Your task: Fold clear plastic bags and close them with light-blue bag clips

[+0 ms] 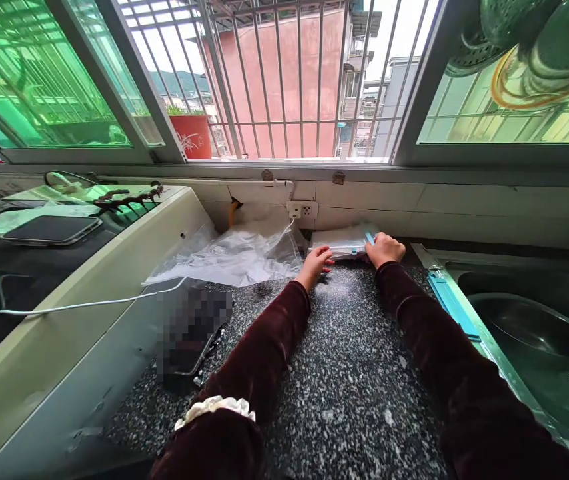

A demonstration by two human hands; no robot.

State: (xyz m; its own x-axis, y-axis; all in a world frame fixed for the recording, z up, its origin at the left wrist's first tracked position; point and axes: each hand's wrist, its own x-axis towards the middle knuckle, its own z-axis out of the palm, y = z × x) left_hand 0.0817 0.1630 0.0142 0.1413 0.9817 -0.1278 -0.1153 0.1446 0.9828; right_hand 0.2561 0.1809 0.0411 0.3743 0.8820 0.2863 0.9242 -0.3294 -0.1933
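Note:
A stack of clear plastic bags (339, 240) lies against the tiled wall at the back of the speckled countertop (344, 373). My right hand (385, 250) is closed at the stack's right end, and a thin blue strip (369, 238) shows beside its fingers. My left hand (316, 265) is at the left front edge of the stack, its fingers stretched out and slightly apart, with nothing visible in them. Left of it, a loose crumpled sheet of clear plastic (234, 257) spreads over the counter.
At the right is a sink with a metal basin (534, 327), and blue strips (452, 303) lie along its edge. A dark phone-like object (192, 333), partly blurred, sits at left. A white cable (89, 307) crosses the pale raised ledge (114, 313). A wall socket (304, 210) is behind.

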